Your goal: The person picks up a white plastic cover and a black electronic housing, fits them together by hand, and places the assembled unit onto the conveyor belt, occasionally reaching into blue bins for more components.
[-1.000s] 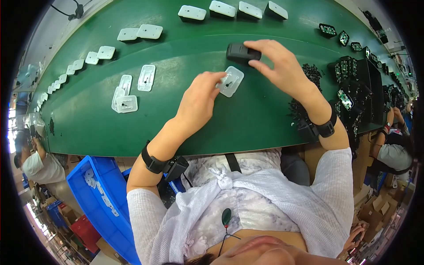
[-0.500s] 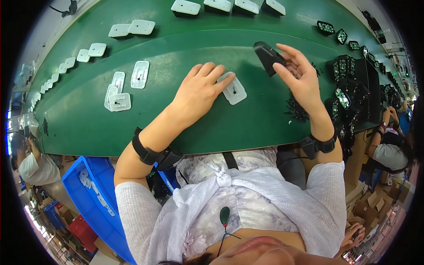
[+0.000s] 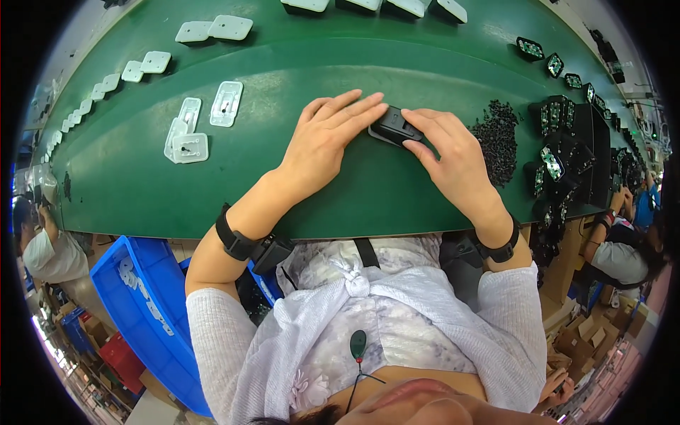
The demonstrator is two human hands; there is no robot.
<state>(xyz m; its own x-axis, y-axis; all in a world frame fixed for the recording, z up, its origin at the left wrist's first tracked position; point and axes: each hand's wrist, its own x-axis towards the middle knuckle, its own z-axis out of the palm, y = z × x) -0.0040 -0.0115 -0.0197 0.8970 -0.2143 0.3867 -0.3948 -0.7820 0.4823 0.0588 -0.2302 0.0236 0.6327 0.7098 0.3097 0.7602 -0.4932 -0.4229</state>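
Note:
A black plastic housing (image 3: 398,125) lies over a translucent white plastic plate (image 3: 383,139) on the green table, and only the plate's near edge shows from under it. With thumb and fingers my right hand (image 3: 452,147) grips the housing from the right. My left hand (image 3: 322,145) is stretched out flat, its fingertips at the left end of the housing and its palm near the table. Left of it lie a single white plate (image 3: 227,104) and a small overlapping group of white plates (image 3: 190,147), with small black pieces on some.
Loose small black parts (image 3: 498,142) are heaped right of my right hand. Black housings with green circuit boards (image 3: 552,164) crowd the right edge by a black bin (image 3: 590,142). White-topped units (image 3: 230,28) line the far side. A blue bin (image 3: 117,287) stands below left; other people sit at both sides.
My right hand has brought the black housing left and down onto the white plate. My left fingers have moved from the plate to the housing's left end. The view has shifted slightly.

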